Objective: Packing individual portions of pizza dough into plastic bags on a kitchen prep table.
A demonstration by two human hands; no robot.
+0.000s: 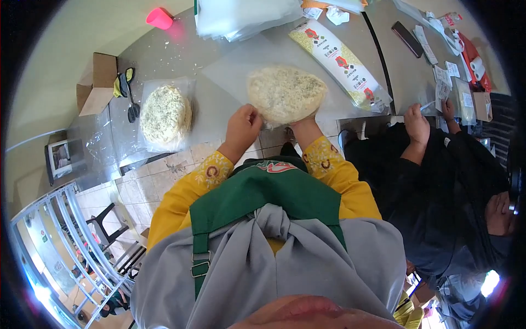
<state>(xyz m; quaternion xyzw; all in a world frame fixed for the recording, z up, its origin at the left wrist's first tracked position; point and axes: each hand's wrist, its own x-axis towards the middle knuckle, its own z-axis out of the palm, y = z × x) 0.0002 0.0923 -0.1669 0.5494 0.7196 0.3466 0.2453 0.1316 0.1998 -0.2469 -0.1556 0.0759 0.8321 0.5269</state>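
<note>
A round, flat pizza-like food (286,92) with pale shreds and green flecks is held up over the metal table (213,119) in a clear plastic bag (230,76). At its near left edge, my left hand (245,125) has its fingers curled together on the plastic. My right hand (306,123) supports the near right side from below; its fingers are hidden under the food. To the left, a stack of similar rounds (165,115) lies in clear plastic on the table.
Scissors (130,98) and a cardboard box (96,82) are at left. A pink cup (159,18), plastic sheets (248,18) and a printed packaging sleeve (341,66) lie beyond. At right, a co-worker in black (431,197) handles paper slips (443,84) near a phone (407,39).
</note>
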